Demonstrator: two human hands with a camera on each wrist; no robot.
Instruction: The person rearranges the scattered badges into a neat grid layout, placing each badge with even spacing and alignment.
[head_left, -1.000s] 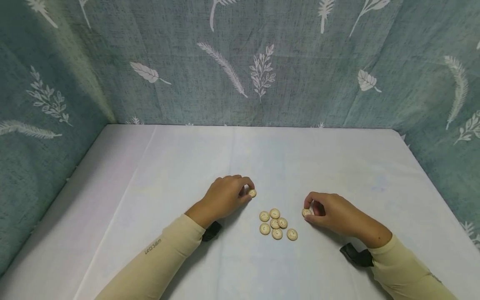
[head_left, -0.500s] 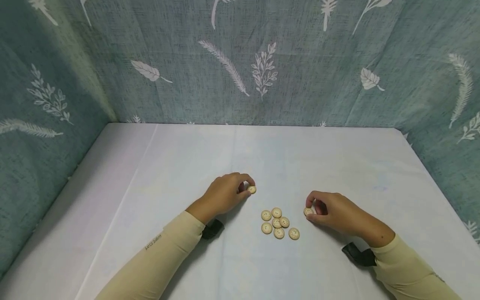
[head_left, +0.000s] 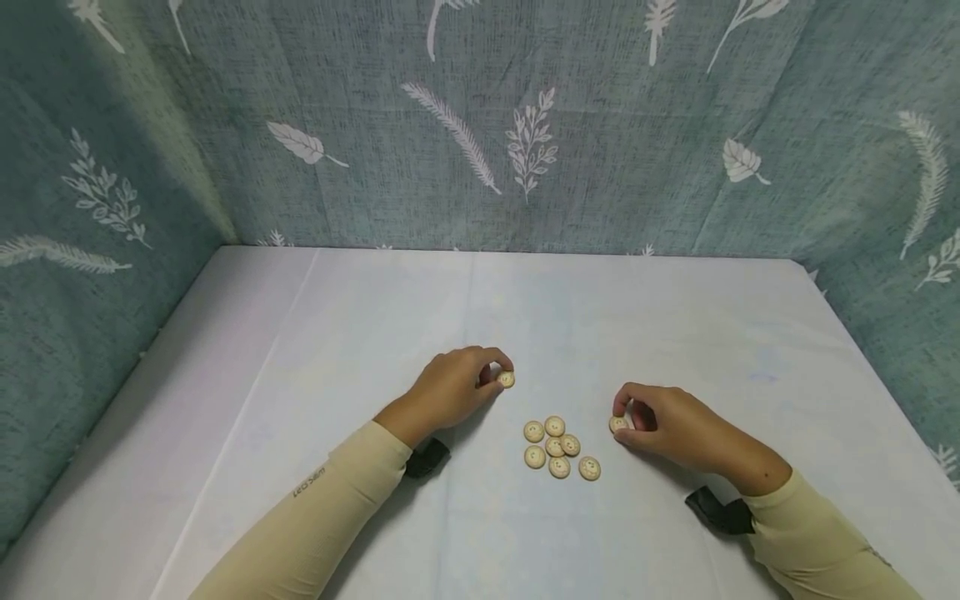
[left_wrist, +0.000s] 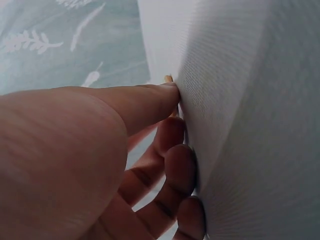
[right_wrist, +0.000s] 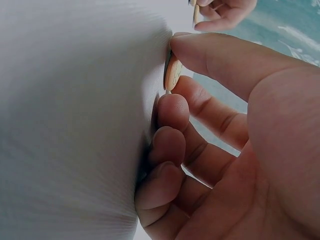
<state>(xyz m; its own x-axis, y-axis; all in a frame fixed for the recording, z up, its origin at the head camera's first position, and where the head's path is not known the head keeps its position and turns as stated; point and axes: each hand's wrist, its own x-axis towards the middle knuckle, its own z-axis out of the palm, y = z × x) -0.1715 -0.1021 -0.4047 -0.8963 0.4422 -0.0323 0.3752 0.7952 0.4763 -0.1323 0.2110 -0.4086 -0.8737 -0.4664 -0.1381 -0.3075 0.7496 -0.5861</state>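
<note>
You had nine buttons in view, two in your fingers and seven lying on the cloth. Your left hand [head_left: 450,388] pinched one button [head_left: 507,380] between thumb and forefinger, at the far left of the group. Your right hand [head_left: 671,427] pinched another button [head_left: 617,423] the same way, to the group's right and close to the cloth. Between your hands and a little nearer you lay the seven loose buttons [head_left: 535,457], six bunched closely and one just beside them at the lower right. Both arms wore a cream sleeve, one left sleeve [head_left: 315,508] and one right sleeve [head_left: 825,542], and a black strap showed under each wrist. Beneath everything spread one white cloth [head_left: 375,308], with a grey-green leaf-patterned curtain [head_left: 360,200] behind it.
</note>
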